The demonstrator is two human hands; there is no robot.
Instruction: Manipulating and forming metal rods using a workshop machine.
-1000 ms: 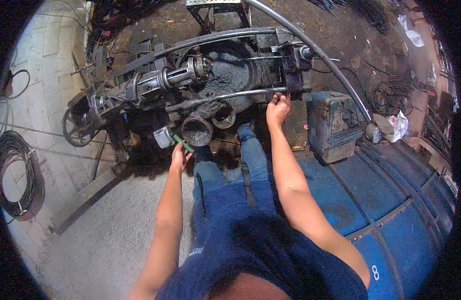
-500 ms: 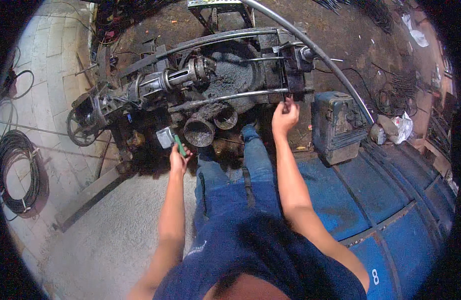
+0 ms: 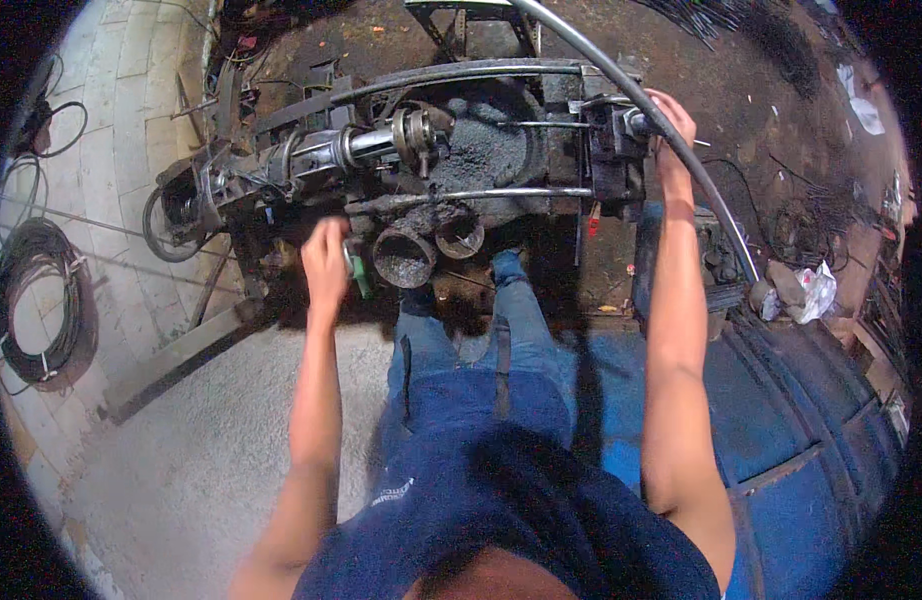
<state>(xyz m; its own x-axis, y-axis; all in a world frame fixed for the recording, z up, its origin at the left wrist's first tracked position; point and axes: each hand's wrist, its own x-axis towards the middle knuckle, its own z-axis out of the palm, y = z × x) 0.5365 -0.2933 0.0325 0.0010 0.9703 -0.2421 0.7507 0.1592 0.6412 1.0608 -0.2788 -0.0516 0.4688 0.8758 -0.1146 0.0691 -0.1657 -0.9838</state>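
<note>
Open concrete floor lay left of the legs. Ahead, the grimy machine, its two pipe mouths and a curved tube blocked passage; a blue drum crowded the right.

A machine stands on the floor at the far centre of the scene, a shaft running along its left part to a wheel at its left end. Two open pipe ends sit side by side on the machine's near edge. The left hand is just left of these pipe ends. The right hand is on the machine's right end, where a curved tube passes. A barrel lies at the near right. A cable coil lies on the floor well to the left.
</note>
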